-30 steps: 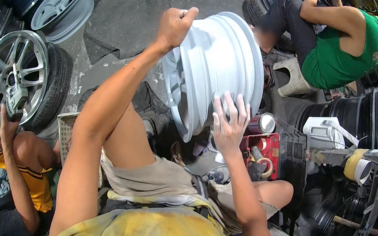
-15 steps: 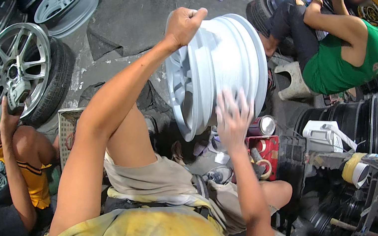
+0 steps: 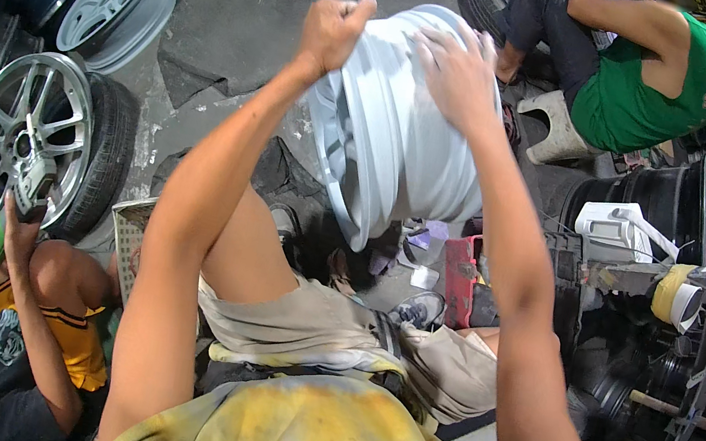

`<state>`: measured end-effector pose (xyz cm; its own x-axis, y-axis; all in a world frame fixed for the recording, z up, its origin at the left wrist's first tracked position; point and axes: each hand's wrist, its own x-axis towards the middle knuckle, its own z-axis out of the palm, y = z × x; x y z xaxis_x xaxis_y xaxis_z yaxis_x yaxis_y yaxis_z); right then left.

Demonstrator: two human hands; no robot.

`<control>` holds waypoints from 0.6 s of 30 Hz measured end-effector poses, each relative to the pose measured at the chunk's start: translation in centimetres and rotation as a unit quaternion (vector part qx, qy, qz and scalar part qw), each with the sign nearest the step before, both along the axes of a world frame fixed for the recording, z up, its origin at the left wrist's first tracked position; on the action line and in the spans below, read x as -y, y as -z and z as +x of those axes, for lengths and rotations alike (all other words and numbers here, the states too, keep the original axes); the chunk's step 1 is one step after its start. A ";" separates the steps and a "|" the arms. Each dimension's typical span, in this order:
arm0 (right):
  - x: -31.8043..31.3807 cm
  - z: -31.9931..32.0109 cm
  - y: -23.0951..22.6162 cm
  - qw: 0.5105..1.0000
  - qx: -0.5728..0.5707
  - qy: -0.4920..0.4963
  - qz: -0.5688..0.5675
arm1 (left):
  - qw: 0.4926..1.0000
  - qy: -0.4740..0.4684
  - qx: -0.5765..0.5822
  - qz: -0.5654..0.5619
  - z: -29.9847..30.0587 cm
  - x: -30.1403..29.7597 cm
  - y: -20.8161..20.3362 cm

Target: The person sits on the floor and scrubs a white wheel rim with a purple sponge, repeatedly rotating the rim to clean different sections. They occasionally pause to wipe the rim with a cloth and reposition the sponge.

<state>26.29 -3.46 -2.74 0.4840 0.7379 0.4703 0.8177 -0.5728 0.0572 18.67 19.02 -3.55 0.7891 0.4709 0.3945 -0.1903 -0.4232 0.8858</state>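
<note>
A pale grey wheel rim (image 3: 394, 124) is tilted up in front of my knees, its spoked face turned to the left and its barrel to the right. My left hand (image 3: 333, 33) is closed round the rim's upper left edge, thumb on top. Across the upper part of the barrel lies my right hand (image 3: 456, 76), fingers stretched out flat on the surface. I cannot see anything under that palm. A whitish, dusty look covers part of the barrel.
At left, a co-worker's hand (image 3: 18, 237) is at a silver wheel (image 3: 35, 122) beside a tyre (image 3: 106, 149). Another person in a green top (image 3: 649, 93) sits at upper right. A red crate (image 3: 460, 277) stands by my right knee; black rims (image 3: 675, 216) line the right.
My right hand has moved up and away from the lower barrel to its top. The rim has shifted slightly upward, with my left hand still gripping its edge.
</note>
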 end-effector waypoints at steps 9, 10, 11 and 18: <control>17.2 -26.4 23.8 0.965 -0.156 0.211 -0.004 | 0.991 0.004 -0.106 0.086 6.7 -5.6 -0.3; 18.2 -27.3 26.1 0.946 -0.213 0.246 0.007 | 0.983 0.021 -0.129 0.130 7.2 -5.6 -1.1; 18.4 -26.8 26.2 0.956 -0.177 0.234 0.009 | 0.971 0.036 -0.159 0.174 7.3 -5.8 -1.7; 18.1 -20.9 19.9 0.915 -0.273 0.240 0.174 | 0.782 0.137 -0.356 0.492 7.8 1.7 -2.8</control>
